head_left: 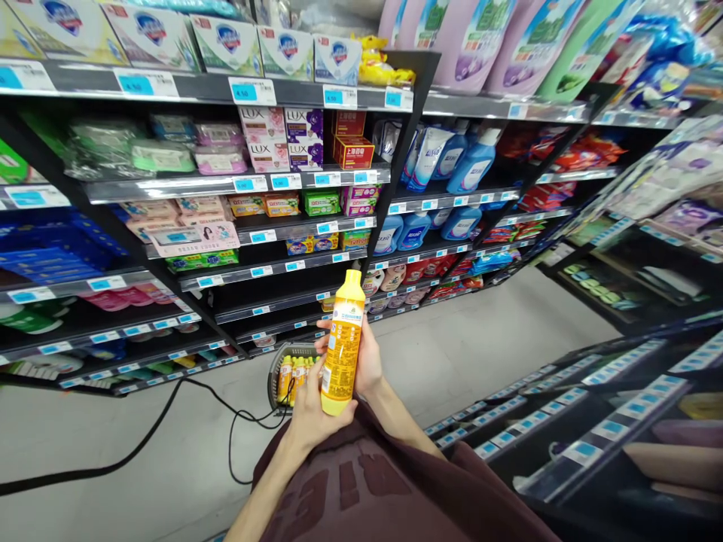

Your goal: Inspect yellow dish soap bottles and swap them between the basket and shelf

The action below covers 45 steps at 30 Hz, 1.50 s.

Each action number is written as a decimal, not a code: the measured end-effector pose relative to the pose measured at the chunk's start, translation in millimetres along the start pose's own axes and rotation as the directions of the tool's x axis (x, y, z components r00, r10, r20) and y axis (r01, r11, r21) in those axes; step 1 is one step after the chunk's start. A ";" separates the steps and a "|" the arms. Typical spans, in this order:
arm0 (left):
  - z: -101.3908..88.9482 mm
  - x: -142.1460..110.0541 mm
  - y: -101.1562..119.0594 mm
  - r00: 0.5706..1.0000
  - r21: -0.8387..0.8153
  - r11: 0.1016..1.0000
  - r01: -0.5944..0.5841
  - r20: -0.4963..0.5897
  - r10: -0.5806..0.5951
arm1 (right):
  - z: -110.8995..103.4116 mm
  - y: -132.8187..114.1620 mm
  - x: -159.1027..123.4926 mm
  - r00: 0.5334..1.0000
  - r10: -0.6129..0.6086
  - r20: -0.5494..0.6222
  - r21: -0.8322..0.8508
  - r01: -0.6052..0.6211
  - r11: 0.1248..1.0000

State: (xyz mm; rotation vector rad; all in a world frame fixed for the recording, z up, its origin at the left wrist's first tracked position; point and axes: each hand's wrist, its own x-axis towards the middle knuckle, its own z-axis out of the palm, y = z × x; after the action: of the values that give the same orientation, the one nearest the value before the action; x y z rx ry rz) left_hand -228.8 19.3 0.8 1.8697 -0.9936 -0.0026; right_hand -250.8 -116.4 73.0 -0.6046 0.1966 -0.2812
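Observation:
A yellow bottle [343, 342] with a yellow cap and an orange label stands upright in both my hands, in front of my chest. My left hand [312, 406] cups its base from below and the left, fingers curled on it. Behind the bottle, my right hand [367, 357] wraps its middle. Just beyond the hands, a wire basket [278, 363] on the floor holds several more of the same yellow bottles [294, 373].
Black store shelves [254, 181] with soap boxes, blue detergent bottles [468, 162] and price tags fill the left and back. Another low shelf unit [593, 421] runs along my right. A black cable [141, 436] lies across the grey floor. The aisle [480, 331] runs on to the right.

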 end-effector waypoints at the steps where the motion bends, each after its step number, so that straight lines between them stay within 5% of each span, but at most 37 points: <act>1: -0.6 0.2 -0.6 1.000 0.003 1.000 -0.002 0.007 0.002 | 0.2 0.1 -0.2 1.000 -0.004 0.000 -0.002 0.004 1.000; 45: -4.2 0.3 -6.0 0.991 -0.066 0.993 0.098 0.102 -0.091 | -3.0 2.5 0.4 0.999 -0.028 -0.047 0.050 0.031 0.998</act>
State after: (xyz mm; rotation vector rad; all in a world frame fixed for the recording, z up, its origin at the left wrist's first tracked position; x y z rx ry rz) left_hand -223.1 23.4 -1.4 1.8647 -0.9589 -0.1860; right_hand -250.7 -116.1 69.1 -0.5514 0.2245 -0.3279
